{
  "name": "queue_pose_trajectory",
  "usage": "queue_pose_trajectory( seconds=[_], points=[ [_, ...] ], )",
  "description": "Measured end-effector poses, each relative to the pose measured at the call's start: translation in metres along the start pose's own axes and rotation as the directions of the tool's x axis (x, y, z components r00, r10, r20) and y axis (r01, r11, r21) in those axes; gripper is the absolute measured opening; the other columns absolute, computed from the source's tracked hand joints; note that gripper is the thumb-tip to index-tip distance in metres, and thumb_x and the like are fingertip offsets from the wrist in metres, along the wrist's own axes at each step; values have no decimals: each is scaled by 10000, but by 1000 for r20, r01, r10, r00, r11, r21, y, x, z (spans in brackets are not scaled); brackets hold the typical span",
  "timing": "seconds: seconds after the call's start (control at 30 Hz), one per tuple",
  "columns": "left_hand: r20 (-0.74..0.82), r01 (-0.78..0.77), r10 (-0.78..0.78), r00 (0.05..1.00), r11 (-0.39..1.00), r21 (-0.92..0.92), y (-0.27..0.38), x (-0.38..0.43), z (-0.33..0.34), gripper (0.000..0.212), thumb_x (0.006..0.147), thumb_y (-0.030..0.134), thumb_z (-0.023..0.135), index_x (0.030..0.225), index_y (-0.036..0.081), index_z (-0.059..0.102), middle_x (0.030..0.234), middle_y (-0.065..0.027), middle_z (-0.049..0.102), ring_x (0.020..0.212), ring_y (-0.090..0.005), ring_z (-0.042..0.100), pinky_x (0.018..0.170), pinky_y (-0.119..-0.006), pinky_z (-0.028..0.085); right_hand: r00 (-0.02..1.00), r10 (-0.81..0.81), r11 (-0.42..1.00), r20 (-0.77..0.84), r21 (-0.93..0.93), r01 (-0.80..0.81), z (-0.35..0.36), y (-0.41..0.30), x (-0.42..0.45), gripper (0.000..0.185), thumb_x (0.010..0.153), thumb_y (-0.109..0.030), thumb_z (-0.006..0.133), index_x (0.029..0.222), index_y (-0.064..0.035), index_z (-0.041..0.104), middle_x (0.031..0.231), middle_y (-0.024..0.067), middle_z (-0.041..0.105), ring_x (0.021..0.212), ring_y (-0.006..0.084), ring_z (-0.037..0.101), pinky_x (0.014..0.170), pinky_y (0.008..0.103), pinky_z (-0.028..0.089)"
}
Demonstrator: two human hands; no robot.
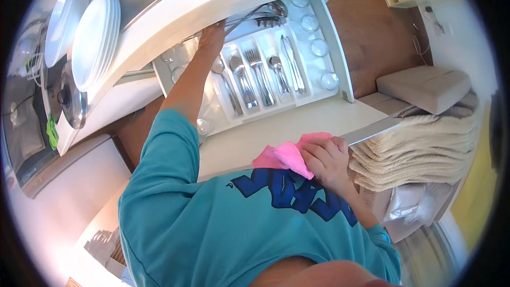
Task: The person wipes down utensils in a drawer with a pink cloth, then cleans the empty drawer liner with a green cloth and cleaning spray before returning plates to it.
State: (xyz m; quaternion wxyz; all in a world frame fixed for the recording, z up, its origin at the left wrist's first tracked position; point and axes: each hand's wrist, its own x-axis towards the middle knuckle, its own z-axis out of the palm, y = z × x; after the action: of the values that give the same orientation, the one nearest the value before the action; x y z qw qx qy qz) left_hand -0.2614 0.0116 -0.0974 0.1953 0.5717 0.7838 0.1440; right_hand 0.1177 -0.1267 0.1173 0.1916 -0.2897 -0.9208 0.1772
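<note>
My left hand (213, 36) reaches into the back of an open drawer, beside long-handled metal kitchen utensils (255, 14). The countertop edge hides its fingers, so its grip cannot be made out. A white cutlery tray (265, 112) lies in the drawer, with a large spoon (227, 83), spoons (243, 81), forks (261, 77), small spoons (279, 73) and table knives (294, 63) in separate compartments. My right hand (326, 161) holds a pink cloth (285, 157) against the drawer front, close to my shirt.
Clear glasses (318, 48) stand along the drawer's right side, with more at its left. White plates (95, 42) and a glass pot lid (73, 93) are on the counter (171, 12) at upper left. Folded beige textiles (414, 147) are piled at right, below a cushion (426, 85).
</note>
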Motion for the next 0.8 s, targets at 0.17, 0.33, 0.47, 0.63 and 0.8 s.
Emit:
queue_pose_trajectory(
  seconds=[0.17, 0.33, 0.47, 0.63, 0.8],
  points=[
    [-151, -286, 296, 943, 955, 82, 47, -14, 14, 431, 831, -8, 507, 1251, 87, 532, 1258, -164, 503, 1171, -353, 468, 1002, -428, 411, 1000, -9, 1000, -18, 30, 9, 1, 0, -3, 253, 689, -178, 614, 935, -121, 635, 929, 1, 635, 887, 153, 594, 802, 346, 412],
    [-316, -534, 498, 808, 845, -33, 155, -13, 17, 467, 775, -76, 498, 1216, 68, 550, 1193, -156, 529, 1076, -359, 515, 911, -440, 471, 1000, 29, 986, 4, 164, -30, -7, 0, 4, 249, 701, -161, 604, 944, -110, 629, 939, 5, 630, 914, 161, 588, 818, 337, 413],
    [-89, -472, 465, 881, 877, -91, 194, -5, 21, 630, 741, -103, 489, 1296, 196, 496, 1332, -161, 448, 1080, -358, 546, 920, -429, 459, 1000, 5, 966, -16, 258, 0, -6, 3, 1, 245, 707, -158, 602, 944, -100, 629, 964, 17, 627, 929, 177, 585, 825, 331, 415],
    [282, -553, 488, 826, 798, 240, 211, 1, 28, 777, 715, -107, 546, 1341, 331, 408, 1441, -101, 344, 1031, -352, 600, 833, -436, 511, 983, 2, 924, -184, 377, 69, -12, 18, -10, 287, 716, -176, 594, 990, -110, 646, 1000, 37, 613, 956, 209, 571, 836, 375, 415],
    [224, -543, 503, 835, 820, 180, 203, 6, 25, 511, 731, 43, 702, 1165, 243, 520, 1237, -85, 472, 1009, -339, 587, 821, -444, 498, 944, 135, 963, -301, 264, -53, -47, 32, -37, 317, 712, -217, 599, 1003, -134, 694, 1020, 68, 599, 970, 247, 548, 855, 437, 406]
  ],
)
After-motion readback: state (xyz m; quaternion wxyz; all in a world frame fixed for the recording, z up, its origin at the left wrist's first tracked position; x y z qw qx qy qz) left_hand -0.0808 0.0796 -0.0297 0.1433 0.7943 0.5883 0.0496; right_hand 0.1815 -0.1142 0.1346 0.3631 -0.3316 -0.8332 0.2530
